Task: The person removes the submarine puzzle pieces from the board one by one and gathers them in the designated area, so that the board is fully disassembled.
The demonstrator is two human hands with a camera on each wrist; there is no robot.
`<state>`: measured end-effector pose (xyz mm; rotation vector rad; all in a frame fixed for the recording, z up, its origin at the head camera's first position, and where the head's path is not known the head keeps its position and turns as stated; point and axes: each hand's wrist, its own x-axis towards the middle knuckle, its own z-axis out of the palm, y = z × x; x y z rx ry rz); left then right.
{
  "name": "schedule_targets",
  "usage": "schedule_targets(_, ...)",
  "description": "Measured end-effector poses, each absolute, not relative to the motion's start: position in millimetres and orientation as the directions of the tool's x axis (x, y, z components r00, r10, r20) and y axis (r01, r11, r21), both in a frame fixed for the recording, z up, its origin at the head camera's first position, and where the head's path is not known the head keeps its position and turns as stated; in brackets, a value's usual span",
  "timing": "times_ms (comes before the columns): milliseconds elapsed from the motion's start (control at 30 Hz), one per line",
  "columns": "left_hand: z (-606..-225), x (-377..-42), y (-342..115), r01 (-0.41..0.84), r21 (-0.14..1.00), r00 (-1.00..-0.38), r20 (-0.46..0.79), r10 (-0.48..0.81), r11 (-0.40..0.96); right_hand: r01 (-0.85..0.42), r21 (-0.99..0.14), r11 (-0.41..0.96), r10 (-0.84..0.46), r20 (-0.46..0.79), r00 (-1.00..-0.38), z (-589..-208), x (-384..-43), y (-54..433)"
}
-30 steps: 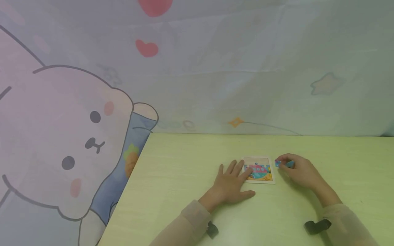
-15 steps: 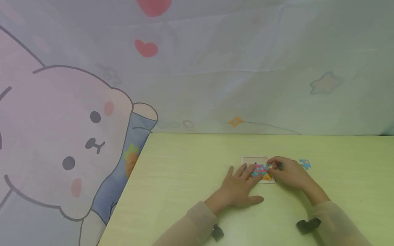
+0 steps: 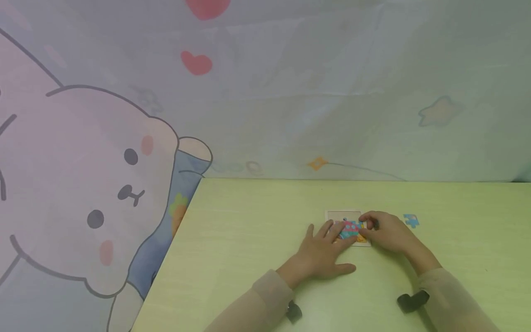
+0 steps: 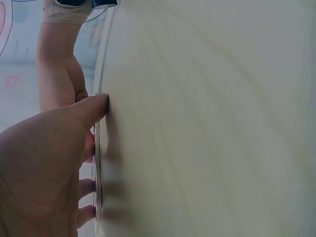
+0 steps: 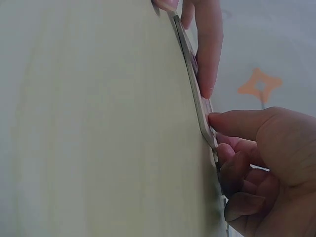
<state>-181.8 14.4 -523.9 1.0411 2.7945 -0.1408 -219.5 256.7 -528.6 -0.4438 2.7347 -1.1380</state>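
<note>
A small square jigsaw puzzle (image 3: 349,228) in a pale frame lies on the table, with pink, blue and orange printing. My left hand (image 3: 323,258) rests on its lower left part, fingers spread and straight, covering some of the picture. At the puzzle's right side my right hand (image 3: 387,233) pinches a small puzzle piece between thumb and index finger; the fingertips mostly hide it. The right wrist view shows the right thumb (image 5: 237,123) at the frame's edge, with the other fingers curled. A loose blue puzzle piece (image 3: 411,220) lies right of this hand.
The pale yellow-green table (image 3: 249,216) reaches back to a hanging cloth (image 3: 332,92) printed with hearts, a star and a large cartoon animal (image 3: 112,184). The table's left edge runs beside the cloth. Dark straps hang at both wrists.
My right hand has moved left with its piece, from beside the puzzle onto its right side, uncovering the loose blue piece. My left hand has shifted slightly right. In the last half second little moved.
</note>
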Motion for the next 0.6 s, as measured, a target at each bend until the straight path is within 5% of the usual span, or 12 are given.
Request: schedule_targets(600, -525.2, -176.0, 8.8, 0.667, -0.038, -0.735, -0.195, 0.649, 0.744, -0.219, -0.695, 0.685, -0.302, 0.003, -0.953, -527.5, -208.1, 248.0)
